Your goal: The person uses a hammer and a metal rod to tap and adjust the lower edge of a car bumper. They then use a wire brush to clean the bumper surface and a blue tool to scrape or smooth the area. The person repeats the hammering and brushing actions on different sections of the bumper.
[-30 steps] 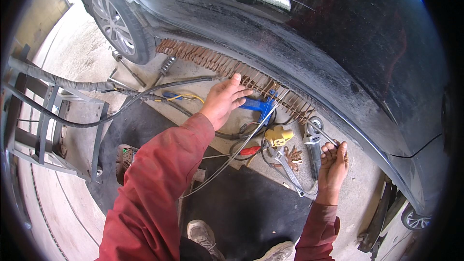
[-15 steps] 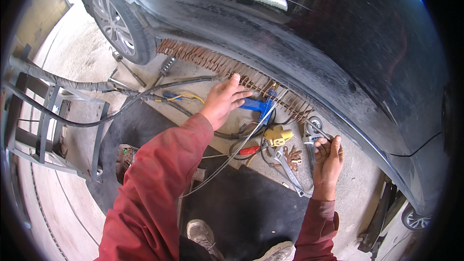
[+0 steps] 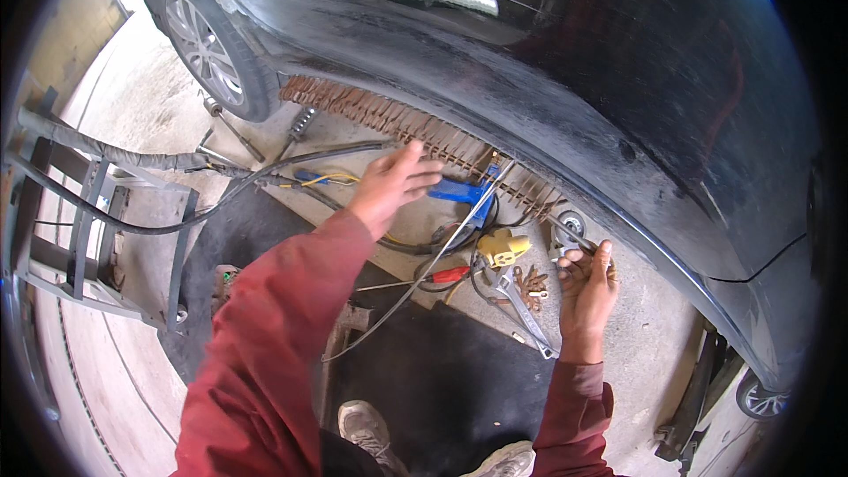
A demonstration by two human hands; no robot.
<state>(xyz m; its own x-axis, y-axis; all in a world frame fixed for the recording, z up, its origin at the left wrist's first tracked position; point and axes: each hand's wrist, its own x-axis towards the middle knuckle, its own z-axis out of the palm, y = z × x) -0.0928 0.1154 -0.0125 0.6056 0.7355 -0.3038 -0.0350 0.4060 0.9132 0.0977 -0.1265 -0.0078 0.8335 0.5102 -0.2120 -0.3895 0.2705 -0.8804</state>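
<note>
I see my left hand [image 3: 393, 185] stretched forward with the fingers [image 3: 424, 168] spread open and holding nothing. The fingertips are very near the row of rusty studs [image 3: 424, 128] that runs along the lower edge of the dark car body [image 3: 548, 79]; I cannot tell if they touch it. Just to the right of these fingers lies a blue tool [image 3: 459, 190], and a thin metal rod [image 3: 424, 269] passes under the hand toward the studs.

My right hand [image 3: 585, 287] is lower and to the right, and its fingers [image 3: 579, 258] are closed on a small grey metal part [image 3: 565, 243]. What kind of part it is, I cannot tell. To the left of these fingers are a yellow plug [image 3: 502, 247], a small heap of rusty pins [image 3: 528, 283] and an adjustable wrench [image 3: 521, 309] on the concrete floor [image 3: 636, 362]. A red-handled screwdriver [image 3: 442, 276] lies further left.

Between the two hands the floor is crowded with cables [image 3: 265, 177] and tools, so open room is small there. Behind the fingers, toward me, is a black mat [image 3: 424, 371] with more free surface. Above both hands the car edge hangs close. Far to the left stands a grey metal frame [image 3: 88, 238], well apart from the hands.
</note>
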